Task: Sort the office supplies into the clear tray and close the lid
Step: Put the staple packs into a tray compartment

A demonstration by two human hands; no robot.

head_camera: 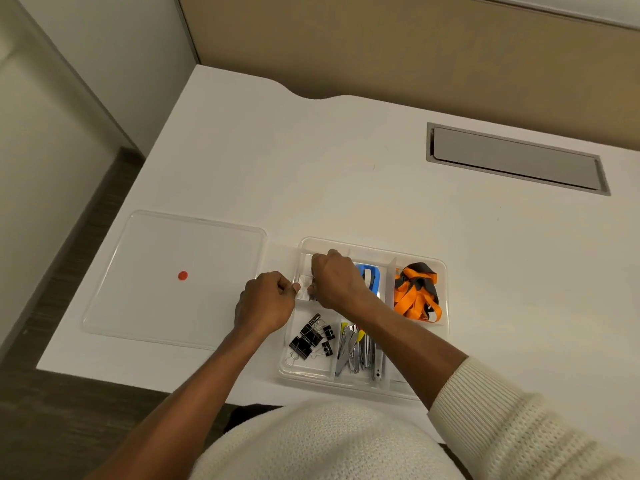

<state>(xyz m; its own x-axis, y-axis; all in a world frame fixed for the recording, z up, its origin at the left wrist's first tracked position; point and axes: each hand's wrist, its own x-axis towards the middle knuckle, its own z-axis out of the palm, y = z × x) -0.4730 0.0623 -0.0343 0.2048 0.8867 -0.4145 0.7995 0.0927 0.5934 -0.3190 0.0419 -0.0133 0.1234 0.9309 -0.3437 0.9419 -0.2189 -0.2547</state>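
Observation:
The clear tray (441, 265) sits near the desk's front edge, divided into compartments. Black binder clips (311, 337) lie in its front left section, metal nail clippers (360, 348) in the front middle, an orange and grey lanyard (415, 292) at the right, and a blue item (370, 275) in the back middle. Over the tray's back left compartment, my left hand (266, 303) and my right hand (337, 280) both pinch a small silvery packet (304, 287). The clear lid (173, 275), with a red dot in its middle, lies flat to the tray's left.
The white desk (346, 185) has a grey cable hatch (516, 157) at the back right. A beige partition rises behind the desk. The floor drops away past the desk's left and front edges.

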